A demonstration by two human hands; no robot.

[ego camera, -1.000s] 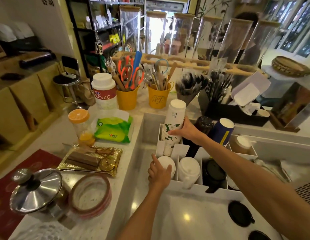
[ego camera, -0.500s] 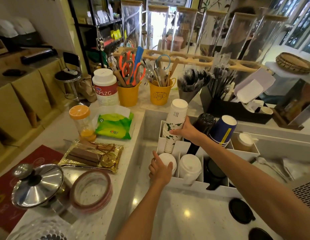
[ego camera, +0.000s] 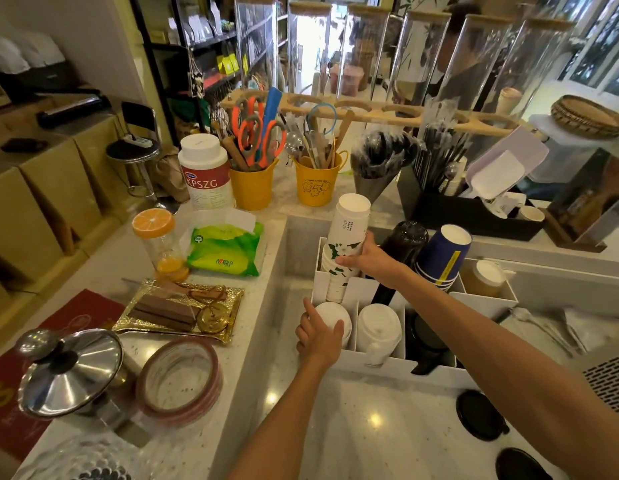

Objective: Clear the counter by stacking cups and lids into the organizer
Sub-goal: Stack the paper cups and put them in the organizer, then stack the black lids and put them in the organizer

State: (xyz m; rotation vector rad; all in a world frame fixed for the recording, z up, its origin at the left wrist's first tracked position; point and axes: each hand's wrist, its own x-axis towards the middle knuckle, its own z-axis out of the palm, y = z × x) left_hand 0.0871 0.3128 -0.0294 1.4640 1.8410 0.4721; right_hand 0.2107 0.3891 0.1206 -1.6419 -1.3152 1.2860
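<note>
A white organizer (ego camera: pixel 363 365) with several compartments stands on the lower counter. My right hand (ego camera: pixel 370 259) grips a tilted stack of white floral cups (ego camera: pixel 348 237) in the back left slot. My left hand (ego camera: pixel 318 336) rests on a stack of white lids (ego camera: pixel 332 315) in the front left slot. More white lids (ego camera: pixel 379 329) fill the slot beside it. Black cups (ego camera: pixel 401 242) and blue cups (ego camera: pixel 443 252) lean in the back slots. Two black lids (ego camera: pixel 481 415) lie on the counter at the front right.
Yellow buckets (ego camera: pixel 252 188) with scissors and tools stand behind the organizer, next to a black box (ego camera: pixel 474 216) of straws. On the raised left counter sit a white canister (ego camera: pixel 206 171), a green wipes pack (ego camera: pixel 225 251), a gold tray (ego camera: pixel 180 311), tape rolls (ego camera: pixel 180 379) and a steel pot (ego camera: pixel 71 375).
Both hands stay where they were, on the floral cups and the front left lids. The view has shifted slightly; nothing else moved.
</note>
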